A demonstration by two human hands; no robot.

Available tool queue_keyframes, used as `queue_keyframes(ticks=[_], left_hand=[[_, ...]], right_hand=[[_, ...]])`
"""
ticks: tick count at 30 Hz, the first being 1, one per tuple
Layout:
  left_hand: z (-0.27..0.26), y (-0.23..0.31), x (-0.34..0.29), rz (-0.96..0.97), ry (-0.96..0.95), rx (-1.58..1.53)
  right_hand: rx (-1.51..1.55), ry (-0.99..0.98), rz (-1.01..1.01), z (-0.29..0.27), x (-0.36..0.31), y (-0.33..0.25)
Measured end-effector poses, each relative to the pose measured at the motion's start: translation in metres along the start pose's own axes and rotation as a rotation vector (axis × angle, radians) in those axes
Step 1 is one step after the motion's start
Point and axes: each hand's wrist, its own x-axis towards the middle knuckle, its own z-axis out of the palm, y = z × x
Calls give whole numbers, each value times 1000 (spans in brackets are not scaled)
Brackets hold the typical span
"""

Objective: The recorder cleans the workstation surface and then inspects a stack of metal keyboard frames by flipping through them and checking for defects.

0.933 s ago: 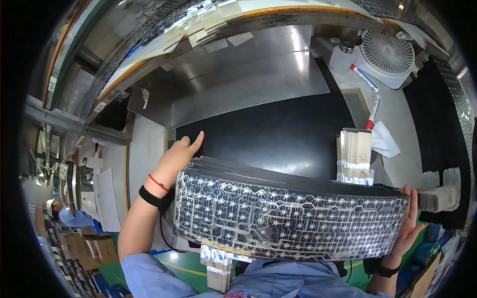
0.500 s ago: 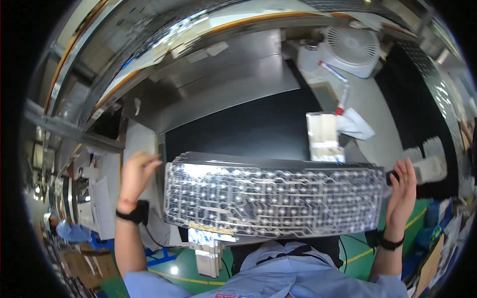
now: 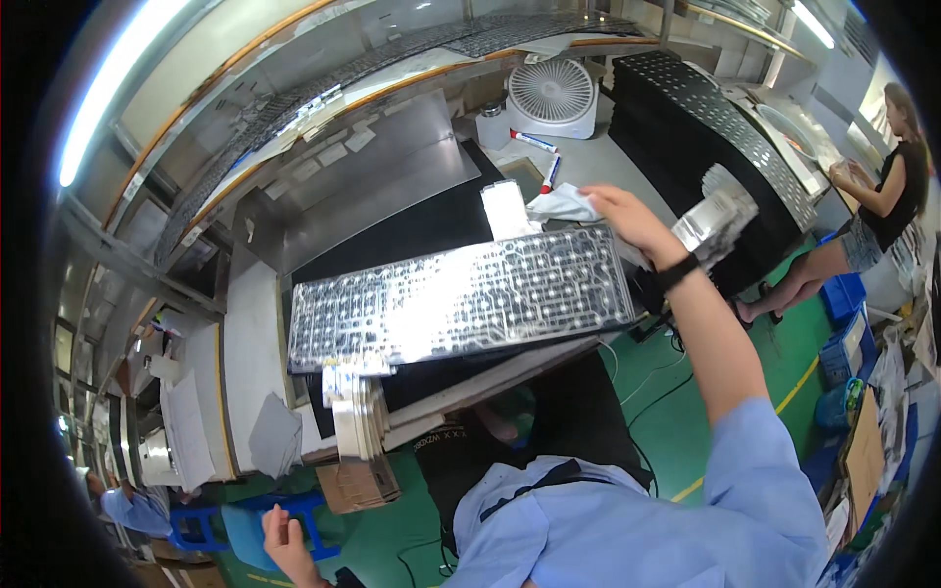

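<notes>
Worktop [image 3: 618, 162], near edge: circuit-patterned sheets [image 3: 461, 299] lie stacked, long axis left to right | Beyond their right end: white cloth [image 3: 561, 206] at fingertips of the nearer right hand [image 3: 635, 223], half-spread, grip unclear | Off near-left corner: left hand [image 3: 287, 544], empty, loosely curled

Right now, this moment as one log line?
circuit sheets: on table | right hand: at white cloth | left hand: apart, nothing visible held

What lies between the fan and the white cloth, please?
Two markers lie between the fan and the white cloth, as the head view shows.
</notes>
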Motion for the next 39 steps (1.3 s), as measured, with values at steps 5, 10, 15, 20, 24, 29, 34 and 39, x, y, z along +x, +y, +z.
queue_keyframes(ticks=[5, 10, 15, 20, 24, 29, 34, 39], left_hand=[[29, -61, -99, -316, -164, -363], [93, -113, -160, -652, -45, -574], [156, -169, -172, -732, -393, -711], [230, -146, -156, -708, -655, -608], [243, -130, -124, -795, -713, -671], [279, -174, -103, -924, -769, -813], [321, -220, -107, -1132, -816, -680], [326, -300, -147, -16, -826, 166]], right_hand=[[-598, -379, -193, 4, 22, 35], [-249, 337, -270, -2, 5, 13], [43, 598, -343, 1, -49, -56], [221, 585, -420, -14, -86, -102], [308, 499, -455, -14, -98, -151], [-2, 348, -480, 14, -80, -220], [-542, 140, -643, 71, 12, -256], [-889, -215, -451, 143, 135, -192]])
